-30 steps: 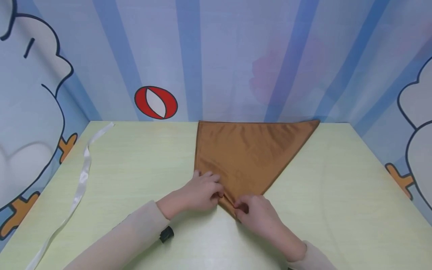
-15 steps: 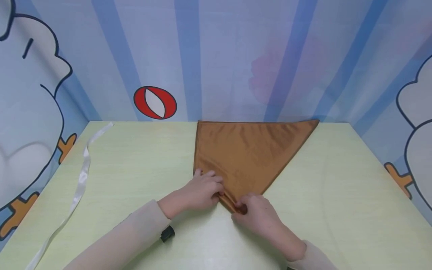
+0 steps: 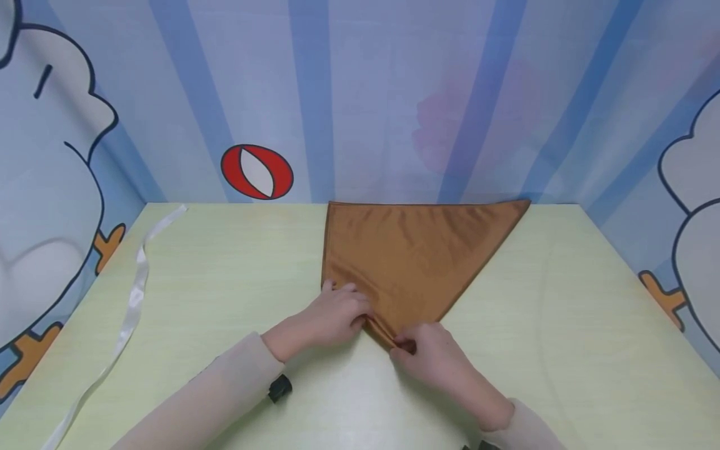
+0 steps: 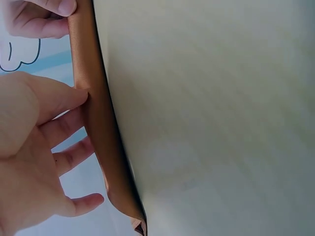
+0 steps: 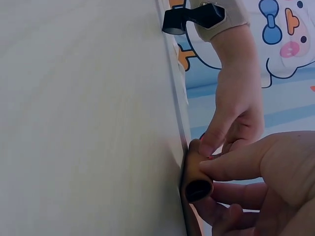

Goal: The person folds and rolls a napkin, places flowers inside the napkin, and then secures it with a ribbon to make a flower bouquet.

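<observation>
Pinching the rolled near edge of a brown cloth (image 3: 402,259), the left hand (image 3: 334,317) and right hand (image 3: 432,357) both have thumb and fingers clamped on the roll.
The cloth lies with its straight far side along the far edge of the table (image 3: 506,375); the roll's dark inside is hard to make out. A white ribbon (image 3: 135,297) runs near the table's left edge from by the far left corner, and a blue striped backdrop (image 3: 388,106) stands behind the far edge.
</observation>
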`<state>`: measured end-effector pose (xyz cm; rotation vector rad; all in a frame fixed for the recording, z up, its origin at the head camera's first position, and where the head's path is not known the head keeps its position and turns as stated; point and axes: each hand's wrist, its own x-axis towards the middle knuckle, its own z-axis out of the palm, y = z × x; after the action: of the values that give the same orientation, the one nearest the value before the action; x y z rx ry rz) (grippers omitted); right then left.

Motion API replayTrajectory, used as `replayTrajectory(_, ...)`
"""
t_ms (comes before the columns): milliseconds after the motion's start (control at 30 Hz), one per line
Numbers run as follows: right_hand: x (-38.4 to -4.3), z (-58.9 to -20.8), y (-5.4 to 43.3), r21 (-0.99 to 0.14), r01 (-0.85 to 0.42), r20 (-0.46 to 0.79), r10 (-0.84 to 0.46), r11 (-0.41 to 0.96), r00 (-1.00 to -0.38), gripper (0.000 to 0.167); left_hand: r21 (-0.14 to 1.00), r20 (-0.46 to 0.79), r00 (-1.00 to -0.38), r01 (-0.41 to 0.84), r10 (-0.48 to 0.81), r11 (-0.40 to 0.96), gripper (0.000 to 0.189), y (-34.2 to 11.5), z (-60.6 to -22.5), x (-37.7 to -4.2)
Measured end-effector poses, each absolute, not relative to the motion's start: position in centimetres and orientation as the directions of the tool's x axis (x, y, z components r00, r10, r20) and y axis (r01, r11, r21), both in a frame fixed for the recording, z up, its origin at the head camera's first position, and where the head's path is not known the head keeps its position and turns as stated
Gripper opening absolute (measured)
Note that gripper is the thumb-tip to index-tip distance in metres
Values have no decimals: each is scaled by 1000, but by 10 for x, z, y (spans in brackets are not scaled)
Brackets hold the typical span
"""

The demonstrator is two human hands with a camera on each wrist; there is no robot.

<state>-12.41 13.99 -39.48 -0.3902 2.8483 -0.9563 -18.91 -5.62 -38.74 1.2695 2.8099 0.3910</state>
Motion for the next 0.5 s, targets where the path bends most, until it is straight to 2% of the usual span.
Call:
replayTrajectory(233, -129, -392, 143, -636, -121, -106, -242, 762, -965, 5, 270, 70, -677, 720, 733, 639, 17, -55, -386, -196)
replayTrajectory(500, -131, -391, 146, -669, -79, -125, -217, 739, -968, 4, 312, 40, -676, 708, 736, 634, 19, -54, -384, -203)
